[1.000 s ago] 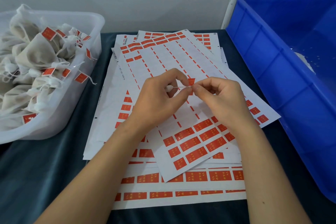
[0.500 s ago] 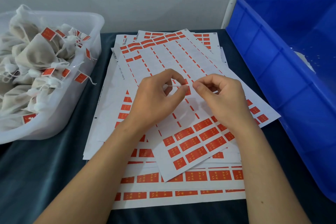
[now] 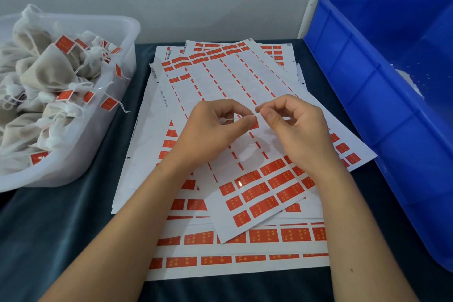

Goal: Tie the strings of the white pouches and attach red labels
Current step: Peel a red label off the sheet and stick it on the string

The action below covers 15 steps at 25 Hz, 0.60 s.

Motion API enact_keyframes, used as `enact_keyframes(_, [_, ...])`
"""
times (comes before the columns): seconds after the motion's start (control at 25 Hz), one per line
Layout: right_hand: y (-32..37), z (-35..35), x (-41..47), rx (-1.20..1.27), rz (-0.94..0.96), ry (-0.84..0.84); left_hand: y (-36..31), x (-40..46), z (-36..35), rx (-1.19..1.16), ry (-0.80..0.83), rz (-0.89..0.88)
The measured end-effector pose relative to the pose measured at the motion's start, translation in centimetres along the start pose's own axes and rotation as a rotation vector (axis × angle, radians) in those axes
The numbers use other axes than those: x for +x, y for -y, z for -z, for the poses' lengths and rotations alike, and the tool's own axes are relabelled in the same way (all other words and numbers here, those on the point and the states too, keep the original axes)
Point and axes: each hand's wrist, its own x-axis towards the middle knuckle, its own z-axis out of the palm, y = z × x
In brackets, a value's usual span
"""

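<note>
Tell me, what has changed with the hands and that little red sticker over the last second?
Little. Both hands, left hand and right hand, still pinch the white string over the label sheets. The red label, earlier upright above the fingertips, now sits lower at the left thumb tip. The tub of pouches and blue crate stayed put.

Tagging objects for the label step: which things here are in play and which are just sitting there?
In play:
- left hand and right hand, pinching a white string
- red label at the fingertips
- label sheets
- clear tub of labelled pouches

Sitting there:
- blue crate
- white pipes
- dark table cover
</note>
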Motion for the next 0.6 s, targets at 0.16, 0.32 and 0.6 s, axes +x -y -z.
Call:
enact_keyframes(0.16, [0.14, -0.16, -0.09, 0.005, 0.014, 0.023, -0.06, 0.22, 0.38, -0.067, 0.046, 0.041])
enact_keyframes(0.32, [0.11, -0.11, -0.09, 0.006, 0.025, 0.029, -0.19, 0.28, 0.35, -0.08, 0.047, 0.085])
enact_keyframes(0.6, [0.07, -0.08, -0.03, 0.004, 0.022, 0.027, -0.48, 0.28, 0.47, -0.112, 0.061, 0.148])
